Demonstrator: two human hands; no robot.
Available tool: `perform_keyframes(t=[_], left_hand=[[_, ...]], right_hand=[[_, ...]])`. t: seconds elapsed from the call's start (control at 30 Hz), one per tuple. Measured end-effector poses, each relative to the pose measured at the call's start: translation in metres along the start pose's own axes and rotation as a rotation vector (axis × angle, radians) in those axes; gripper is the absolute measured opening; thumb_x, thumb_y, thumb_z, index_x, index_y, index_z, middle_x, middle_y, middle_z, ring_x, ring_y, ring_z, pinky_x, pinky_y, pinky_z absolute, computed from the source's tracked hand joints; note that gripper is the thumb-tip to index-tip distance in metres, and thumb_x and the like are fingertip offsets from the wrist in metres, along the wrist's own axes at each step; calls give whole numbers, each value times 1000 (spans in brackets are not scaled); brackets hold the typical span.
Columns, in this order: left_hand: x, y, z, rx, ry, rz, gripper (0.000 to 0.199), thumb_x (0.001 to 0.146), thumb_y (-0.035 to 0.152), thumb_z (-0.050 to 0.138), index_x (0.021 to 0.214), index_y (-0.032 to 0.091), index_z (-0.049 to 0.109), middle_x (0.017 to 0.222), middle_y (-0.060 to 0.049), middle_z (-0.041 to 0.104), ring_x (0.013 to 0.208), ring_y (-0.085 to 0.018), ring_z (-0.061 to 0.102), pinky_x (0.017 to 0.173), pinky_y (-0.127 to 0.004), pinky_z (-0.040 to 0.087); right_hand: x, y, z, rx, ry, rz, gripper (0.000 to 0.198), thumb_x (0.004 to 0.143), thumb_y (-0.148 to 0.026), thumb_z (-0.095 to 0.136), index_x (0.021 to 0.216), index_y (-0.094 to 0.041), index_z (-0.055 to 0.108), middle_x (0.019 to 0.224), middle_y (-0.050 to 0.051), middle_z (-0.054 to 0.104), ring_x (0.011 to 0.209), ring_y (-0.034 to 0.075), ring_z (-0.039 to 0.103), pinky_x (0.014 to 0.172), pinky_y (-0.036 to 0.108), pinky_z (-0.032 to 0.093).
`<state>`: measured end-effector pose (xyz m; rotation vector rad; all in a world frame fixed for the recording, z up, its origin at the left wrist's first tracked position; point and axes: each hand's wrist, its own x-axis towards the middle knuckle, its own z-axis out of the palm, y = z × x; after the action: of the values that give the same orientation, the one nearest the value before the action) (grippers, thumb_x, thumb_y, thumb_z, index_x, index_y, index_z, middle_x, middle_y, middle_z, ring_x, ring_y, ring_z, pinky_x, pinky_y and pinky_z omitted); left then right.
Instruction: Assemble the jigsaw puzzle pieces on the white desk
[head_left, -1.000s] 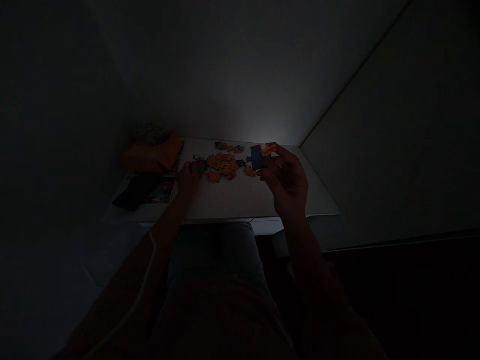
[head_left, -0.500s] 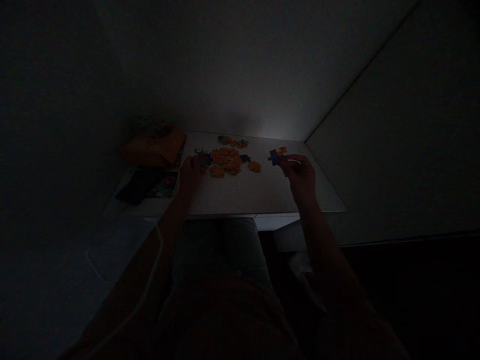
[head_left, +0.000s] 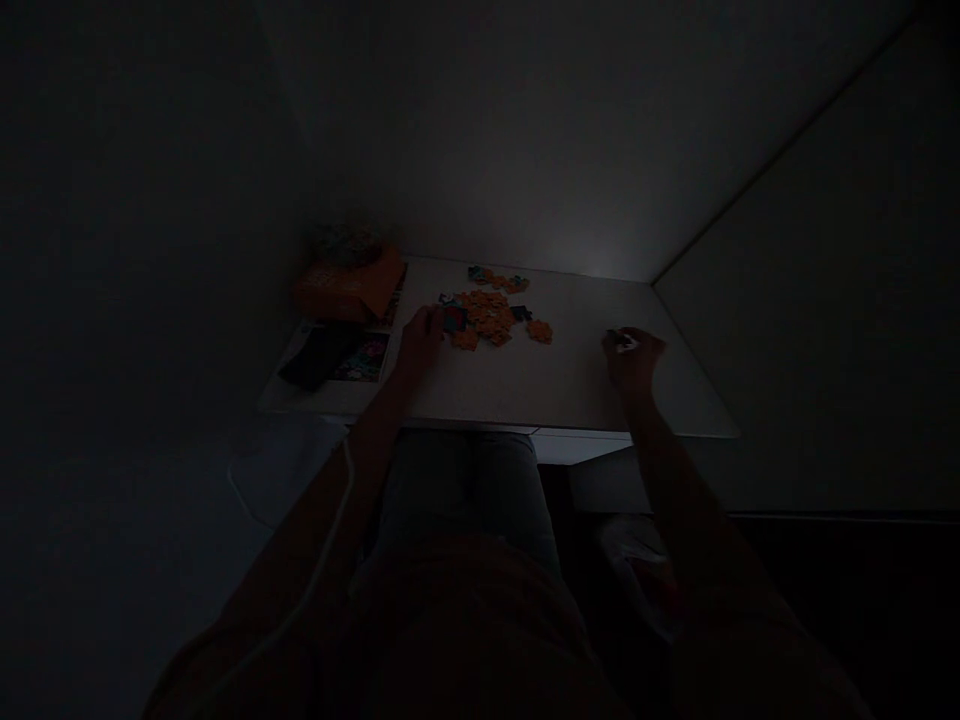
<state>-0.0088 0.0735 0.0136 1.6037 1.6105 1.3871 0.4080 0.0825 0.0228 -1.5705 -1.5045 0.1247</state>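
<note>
The scene is very dark. At the left side of a heap of orange-backed jigsaw puzzle pieces [head_left: 491, 318], my left hand [head_left: 421, 342] has its fingers closed at the edge of a dark jigsaw puzzle piece with red on it [head_left: 454, 320]. My right hand [head_left: 634, 362] is over the right part of the white desk [head_left: 510, 395], fingers pinched on another jigsaw puzzle piece [head_left: 616, 338], now turned so that little of its face shows. A single orange piece [head_left: 540, 331] lies right of the heap, beside a dark blue piece [head_left: 521, 314].
A short row of pieces [head_left: 499, 280] lies behind the heap near the wall. To the left stand an orange bag or box [head_left: 349, 287], a dark flat object [head_left: 321, 357] and a colourful printed picture [head_left: 366, 357]. A white cable [head_left: 330, 545] runs along my left arm.
The view has shifted, so the desk appears farther right. My right hand has turned its piece, hiding the blue and orange face seen before. My left hand stays by the heap.
</note>
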Motion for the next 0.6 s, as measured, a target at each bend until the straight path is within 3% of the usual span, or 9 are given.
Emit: perform_keyframes(t=[0.07, 0.13, 0.23, 0.4, 0.6], left_hand=[[-9, 7, 6, -28, -54, 16, 24, 121, 33, 52, 100, 23, 60, 92, -5, 69, 87, -21, 68, 84, -34, 53], [-21, 15, 13, -60, -136, 34, 28, 121, 34, 53, 96, 24, 60, 90, -6, 70, 85, -22, 68, 84, -36, 54], [-40, 24, 21, -97, -244, 63, 29, 120, 36, 56, 94, 24, 62, 84, -5, 70, 81, -23, 69, 79, -37, 55], [-46, 24, 23, -147, -241, 21, 32, 121, 35, 53, 93, 24, 64, 87, -7, 74, 81, -23, 70, 81, -38, 58], [-39, 15, 25, -351, -107, -65, 41, 121, 47, 56, 92, 22, 68, 90, -8, 75, 75, -18, 67, 75, -32, 55]], right_hand=[[-23, -30, 19, 72, -128, 23, 34, 100, -56, 70, 113, -25, 73, 118, 20, 77, 106, 38, 72, 96, 57, 61], [-48, -62, 40, 242, -436, 13, 43, 103, -63, 66, 120, -25, 76, 116, 15, 80, 91, 32, 72, 91, 54, 62], [-74, -100, 67, 320, -568, -27, 45, 103, -70, 69, 119, -29, 79, 110, 9, 82, 86, 27, 70, 88, 46, 62], [-75, -116, 74, 495, -544, 1, 47, 100, -76, 73, 91, -30, 72, 89, 5, 73, 86, 27, 67, 85, 45, 58], [-61, -121, 38, 598, -448, 46, 51, 99, -76, 76, 85, -28, 72, 76, 1, 61, 73, 20, 54, 72, 38, 47]])
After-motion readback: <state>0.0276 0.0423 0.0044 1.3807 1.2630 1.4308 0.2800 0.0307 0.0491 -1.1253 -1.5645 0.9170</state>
